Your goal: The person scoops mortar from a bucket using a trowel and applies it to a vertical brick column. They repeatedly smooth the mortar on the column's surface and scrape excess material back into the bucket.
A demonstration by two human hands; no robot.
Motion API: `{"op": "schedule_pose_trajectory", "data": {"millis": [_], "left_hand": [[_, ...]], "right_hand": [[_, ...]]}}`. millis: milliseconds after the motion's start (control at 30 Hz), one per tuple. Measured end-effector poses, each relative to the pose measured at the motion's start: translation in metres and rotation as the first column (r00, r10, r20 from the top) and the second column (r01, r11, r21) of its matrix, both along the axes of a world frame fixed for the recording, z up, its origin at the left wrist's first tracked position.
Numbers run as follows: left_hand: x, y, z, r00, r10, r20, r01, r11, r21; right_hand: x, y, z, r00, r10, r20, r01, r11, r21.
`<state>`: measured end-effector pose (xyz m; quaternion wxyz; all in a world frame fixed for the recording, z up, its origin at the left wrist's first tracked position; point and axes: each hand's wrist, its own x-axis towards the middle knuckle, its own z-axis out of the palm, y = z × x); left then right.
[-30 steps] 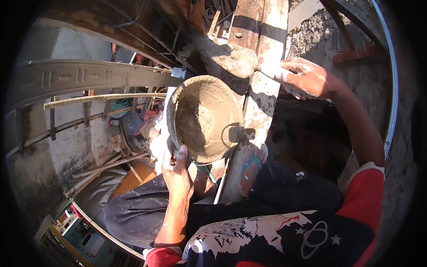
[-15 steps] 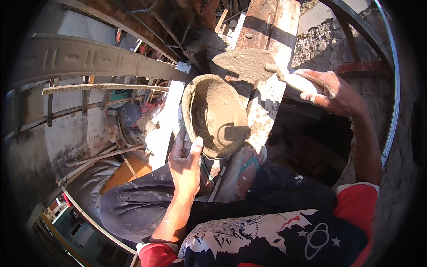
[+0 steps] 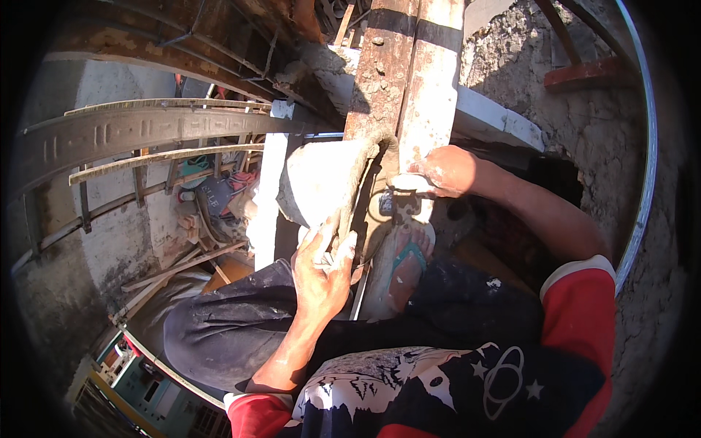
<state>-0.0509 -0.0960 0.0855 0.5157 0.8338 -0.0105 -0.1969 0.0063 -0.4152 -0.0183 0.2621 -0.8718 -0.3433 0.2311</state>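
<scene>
A mortar-smeared bucket (image 3: 318, 182) is tipped on its side in front of me, its mouth turned to the right and its pale outside toward the left. My left hand (image 3: 321, 274) grips the near part of its rim, fingers and thumb closed round the edge. Beside the bucket's mouth, my right hand (image 3: 449, 171) is closed on the pale handle of a trowel (image 3: 410, 182). The trowel's blade is hidden, and I cannot tell whether it is inside the bucket. Shadow darkens the bucket's inside.
Mortar-spotted wooden planks (image 3: 380, 80) run away from me beyond the bucket. My sandaled foot (image 3: 405, 274) rests just below it. A dark opening (image 3: 504, 226) lies to the right, near a rough wall. Ribbed metal (image 3: 146, 124) and wooden strips cross the left side.
The bucket has tipped from mouth-up to its side, facing right. My right hand has come left and nearer with the trowel, whose mortar-covered blade no longer shows.
</scene>
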Motion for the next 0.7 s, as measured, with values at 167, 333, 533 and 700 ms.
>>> {"op": "schedule_pose_trajectory", "data": {"millis": [167,333,533,700], "left_hand": [[0.003,0.015,0.012,0.987,0.065,-0.149,-0.064,0.998,0.012],[0.015,0.021,0.018,0.958,0.194,-0.213,-0.218,0.971,-0.095],[0.019,0.026,0.006,0.817,0.408,-0.408,-0.56,0.729,-0.394],[0.009,0.03,0.01,0.723,0.52,-0.456,-0.687,0.611,-0.393]], "right_hand": [[-0.027,0.003,-0.042,0.876,-0.061,-0.478,0.105,0.992,0.066],[-0.038,0.017,0.007,0.62,-0.202,-0.758,0.208,0.974,-0.089],[-0.032,-0.028,0.087,0.509,-0.284,-0.812,0.422,0.905,-0.052],[0.01,-0.044,0.17,0.628,-0.451,-0.634,0.545,0.837,-0.056]]}}
